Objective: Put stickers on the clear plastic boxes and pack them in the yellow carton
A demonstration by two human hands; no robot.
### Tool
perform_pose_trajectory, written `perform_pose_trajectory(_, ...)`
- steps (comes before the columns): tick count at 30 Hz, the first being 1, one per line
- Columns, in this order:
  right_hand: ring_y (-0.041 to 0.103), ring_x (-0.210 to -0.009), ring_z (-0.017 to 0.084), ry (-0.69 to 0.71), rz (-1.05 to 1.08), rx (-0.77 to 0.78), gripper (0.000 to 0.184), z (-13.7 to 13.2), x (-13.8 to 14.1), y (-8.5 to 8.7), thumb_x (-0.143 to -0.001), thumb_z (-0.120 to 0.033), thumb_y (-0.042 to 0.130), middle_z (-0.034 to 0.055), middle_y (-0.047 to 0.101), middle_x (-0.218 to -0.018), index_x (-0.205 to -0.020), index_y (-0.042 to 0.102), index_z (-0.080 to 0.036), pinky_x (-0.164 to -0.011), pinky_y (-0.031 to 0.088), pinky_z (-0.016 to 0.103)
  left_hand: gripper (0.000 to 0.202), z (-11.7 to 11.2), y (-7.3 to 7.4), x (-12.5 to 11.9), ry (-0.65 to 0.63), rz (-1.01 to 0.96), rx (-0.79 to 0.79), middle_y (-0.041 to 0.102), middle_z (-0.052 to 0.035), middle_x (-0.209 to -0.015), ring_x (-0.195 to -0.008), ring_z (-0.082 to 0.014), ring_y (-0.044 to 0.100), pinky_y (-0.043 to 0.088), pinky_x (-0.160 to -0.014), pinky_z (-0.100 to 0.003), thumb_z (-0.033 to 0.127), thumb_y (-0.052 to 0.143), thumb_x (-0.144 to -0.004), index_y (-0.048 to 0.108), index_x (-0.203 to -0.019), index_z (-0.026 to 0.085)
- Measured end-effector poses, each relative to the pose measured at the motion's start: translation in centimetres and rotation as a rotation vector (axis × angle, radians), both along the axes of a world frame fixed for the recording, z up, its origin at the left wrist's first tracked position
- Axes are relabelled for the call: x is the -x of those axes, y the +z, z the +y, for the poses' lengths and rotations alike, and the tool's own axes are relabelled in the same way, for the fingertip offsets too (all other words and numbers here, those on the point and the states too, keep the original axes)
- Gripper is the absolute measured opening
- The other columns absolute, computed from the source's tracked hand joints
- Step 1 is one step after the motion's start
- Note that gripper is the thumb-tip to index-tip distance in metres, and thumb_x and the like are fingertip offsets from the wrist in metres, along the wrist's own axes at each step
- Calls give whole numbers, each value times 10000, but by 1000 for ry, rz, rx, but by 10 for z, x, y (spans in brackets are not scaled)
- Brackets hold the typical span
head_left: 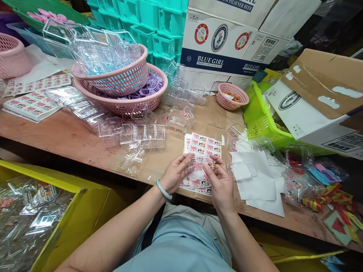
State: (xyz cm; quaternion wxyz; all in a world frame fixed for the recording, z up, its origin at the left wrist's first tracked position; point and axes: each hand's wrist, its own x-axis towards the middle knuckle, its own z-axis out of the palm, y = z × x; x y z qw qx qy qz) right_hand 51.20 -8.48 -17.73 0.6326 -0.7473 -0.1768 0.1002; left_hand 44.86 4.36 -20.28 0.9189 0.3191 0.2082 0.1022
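My left hand (pixel 176 172), with a pale bangle on the wrist, pinches one end of a small clear plastic box (pixel 195 162). At its other end my right hand (pixel 221 185) grips it between thumb and fingers, beside a sticker with a cat print (pixel 212 165); whether the sticker is stuck to the box I cannot tell. Under both hands lie sheets of cat stickers (pixel 202 141) with pink lettering. Several clear plastic boxes (pixel 144 136) stand in a row to the left. White backing paper (pixel 255 185) lies to the right, with a clear box (pixel 243 170) on it.
Stacked pink baskets (pixel 153 100) hold clear and purple pieces. A small pink basket (pixel 233 96), a lime green crate (pixel 259 113) and a white beer carton (pixel 221 45) stand behind. Left below is a yellow bin (pixel 93 204) of clear boxes. Wrapped pieces (pixel 326 172) lie far right.
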Motion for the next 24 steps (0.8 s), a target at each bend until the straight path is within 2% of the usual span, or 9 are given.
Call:
perform_pose_trajectory(9,475,-1202,215,13,-80,64,179,0,-2,-2,-815,-366,677,78,546,-1232,-813,678,-188,-1030,378,373,305,0,2,-1,9,18,12,645,-73,-1116,-959,-144,589,477,-792,-247,363,727,-779,694,-1015,174)
perform_pose_trajectory(16,510,-1174,226,-8,-168,130,195,1,-2,-2,-823,-380,660,78,562,-1205,-798,674,-187,-965,437,371,329,-1,1,-1,15,12,0,648,-77,-1101,-937,-140,591,484,-773,-240,386,728,-773,690,-1017,168)
perform_pose_trajectory(20,517,-1147,239,-24,-444,195,124,0,12,8,-830,-295,662,75,570,-1161,-752,646,-201,-1012,386,437,342,-3,-1,-2,51,13,-8,656,-71,-1066,-924,-135,598,477,-805,-243,388,743,-756,686,-1011,167)
perform_pose_trajectory(22,530,-1101,231,-22,-605,154,56,-2,20,17,-827,-220,660,66,567,-1108,-774,640,-214,-989,398,441,352,-4,-1,-3,62,4,-17,660,-74,-1053,-946,-149,603,475,-833,-260,398,743,-752,684,-1010,165)
perform_pose_trajectory(24,544,-1053,217,-21,-643,81,48,-3,23,25,-822,-181,655,56,558,-1062,-812,637,-225,-955,424,426,364,-3,-2,-3,55,0,-22,661,-79,-1049,-953,-160,607,474,-850,-280,408,743,-750,682,-1012,163)
